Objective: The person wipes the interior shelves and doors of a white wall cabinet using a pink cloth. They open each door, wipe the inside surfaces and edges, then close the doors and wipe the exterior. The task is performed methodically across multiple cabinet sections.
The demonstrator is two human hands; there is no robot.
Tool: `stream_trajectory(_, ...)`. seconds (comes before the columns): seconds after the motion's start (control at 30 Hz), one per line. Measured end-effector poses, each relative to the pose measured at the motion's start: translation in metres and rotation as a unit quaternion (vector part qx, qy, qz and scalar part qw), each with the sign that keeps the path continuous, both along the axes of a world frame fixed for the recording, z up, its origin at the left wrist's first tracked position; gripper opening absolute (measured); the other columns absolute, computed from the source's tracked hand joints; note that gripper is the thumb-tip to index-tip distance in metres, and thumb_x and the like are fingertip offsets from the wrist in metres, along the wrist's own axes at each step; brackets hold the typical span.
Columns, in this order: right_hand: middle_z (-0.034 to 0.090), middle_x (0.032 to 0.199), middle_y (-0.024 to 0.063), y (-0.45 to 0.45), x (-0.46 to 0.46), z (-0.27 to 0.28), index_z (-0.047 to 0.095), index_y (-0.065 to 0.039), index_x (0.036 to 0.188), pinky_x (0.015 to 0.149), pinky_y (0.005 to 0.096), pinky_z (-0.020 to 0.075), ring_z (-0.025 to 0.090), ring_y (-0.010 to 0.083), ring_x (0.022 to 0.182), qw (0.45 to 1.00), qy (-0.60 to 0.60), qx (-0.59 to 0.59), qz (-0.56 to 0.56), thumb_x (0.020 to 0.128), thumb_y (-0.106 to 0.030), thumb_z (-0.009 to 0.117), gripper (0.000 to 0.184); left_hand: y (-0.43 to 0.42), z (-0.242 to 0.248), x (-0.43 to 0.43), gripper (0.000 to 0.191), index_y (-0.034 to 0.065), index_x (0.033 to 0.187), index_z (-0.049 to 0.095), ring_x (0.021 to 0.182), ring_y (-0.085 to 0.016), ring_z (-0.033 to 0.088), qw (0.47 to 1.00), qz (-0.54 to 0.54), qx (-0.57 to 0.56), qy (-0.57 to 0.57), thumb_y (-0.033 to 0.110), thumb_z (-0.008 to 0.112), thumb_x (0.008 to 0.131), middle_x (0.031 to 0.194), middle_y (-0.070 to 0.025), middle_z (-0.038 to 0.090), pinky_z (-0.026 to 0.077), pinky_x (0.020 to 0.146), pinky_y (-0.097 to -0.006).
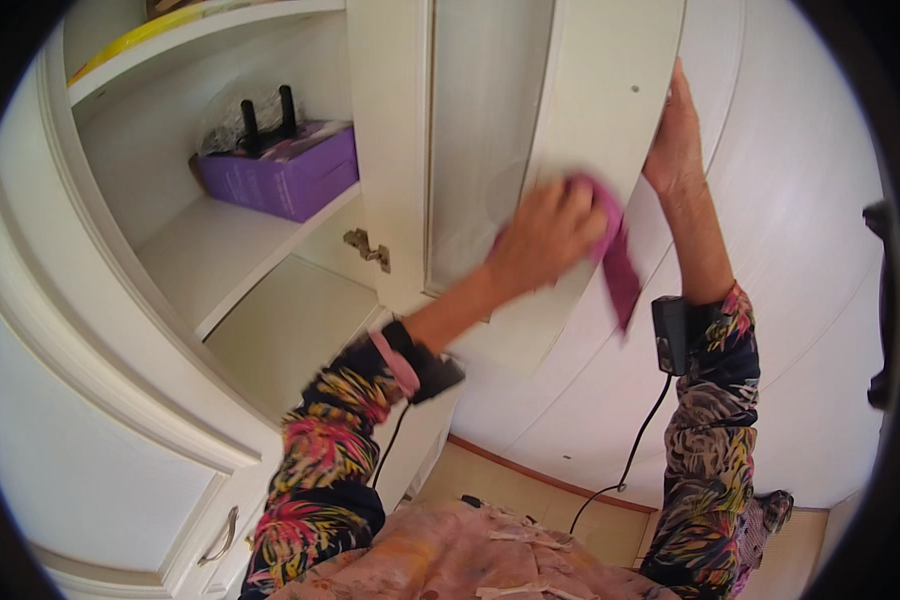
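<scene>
A white cabinet door with a glass panel (487,112) stands swung out in the middle of the view. My left hand (544,229) grips a bunched magenta cloth (621,262) against the door's inner face, low near the frame; one end of the cloth hangs down, and hand and cloth are slightly blurred. On the right, my right hand (675,142) is at the door's outer edge, its fingers partly hidden behind it.
At left, a cabinet shelf (217,240) holds a purple box (285,176) with a black two-antenna device (266,135) and clear plastic wrap. A metal hinge (367,250) joins door and cabinet. Another door with a curved handle (221,536) is lower left.
</scene>
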State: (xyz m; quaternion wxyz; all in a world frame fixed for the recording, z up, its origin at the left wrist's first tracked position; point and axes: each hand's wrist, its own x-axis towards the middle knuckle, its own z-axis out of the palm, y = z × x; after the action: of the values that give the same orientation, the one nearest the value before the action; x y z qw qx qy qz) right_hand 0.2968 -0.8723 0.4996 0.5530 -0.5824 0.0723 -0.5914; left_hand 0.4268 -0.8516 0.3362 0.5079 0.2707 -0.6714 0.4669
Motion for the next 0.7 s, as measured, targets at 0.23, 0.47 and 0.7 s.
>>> stream_trajectory(0.23,0.062,0.123,0.0038,-0.016,-0.005,-0.001,0.053,-0.008,0.133,0.093,0.0321,0.0502,0.06,0.0184,0.11,0.998,-0.02,-0.02,-0.056,0.1,-0.043,0.046,0.048,0.047,-0.249,0.019,0.021,0.0119,0.102,0.055,0.094,-0.029,0.053,0.935,0.027,0.35,-0.047,0.015,0.06,0.082,0.105,-0.0122,0.05,0.047,0.08,-0.0391)
stream_trajectory(0.47,0.053,0.138,0.0082,-0.021,-0.007,-0.001,0.045,-0.006,0.141,0.1,0.0334,0.0482,0.055,0.0217,0.12,0.963,-0.001,-0.226,0.149,0.104,-0.028,0.04,0.044,0.041,-0.094,0.085,0.031,0.0021,0.116,0.05,0.101,-0.042,0.052,0.938,-0.017,0.19,0.29,0.011,0.058,0.087,0.112,-0.0212,0.049,0.046,0.084,-0.0486)
stream_trajectory(0.7,0.054,0.137,0.0068,-0.015,-0.003,-0.001,0.046,-0.007,0.141,0.098,0.0339,0.0501,0.056,0.0204,0.118,0.988,-0.033,-0.141,0.059,0.104,-0.035,0.04,0.047,-0.003,-0.023,0.068,0.031,0.0019,0.106,0.052,0.096,-0.043,0.049,0.958,-0.067,0.034,0.277,0.01,0.064,0.079,0.108,-0.0222,0.047,0.044,0.078,-0.0485)
